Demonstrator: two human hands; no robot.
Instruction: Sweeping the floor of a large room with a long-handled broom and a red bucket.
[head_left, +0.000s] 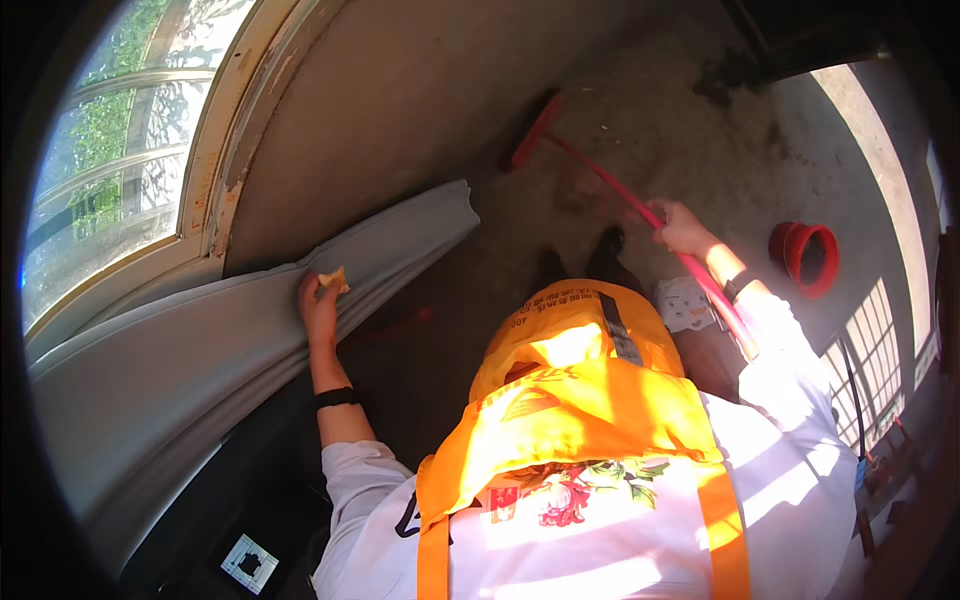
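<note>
My right hand (677, 227) is closed around the red handle of a long broom (611, 180). The broom's red head rests on the floor close to the foot of the wall, and its handle runs back along my right forearm. In my left hand (320, 304), between thumb and fingers, is a small yellowish crumpled piece (334, 280), whose kind I cannot tell. That hand is over a grey curtain or cloth cover (247, 322) that stretches along the left side; whether they touch is unclear. An orange apron covers my front and lap.
A window with bars (112, 157) is at the upper left. On the floor to the right stands a red bucket (804, 259). A whitish printed bag or box (684, 303) lies beside my legs. Dark furniture (292, 480) is at the lower left.
</note>
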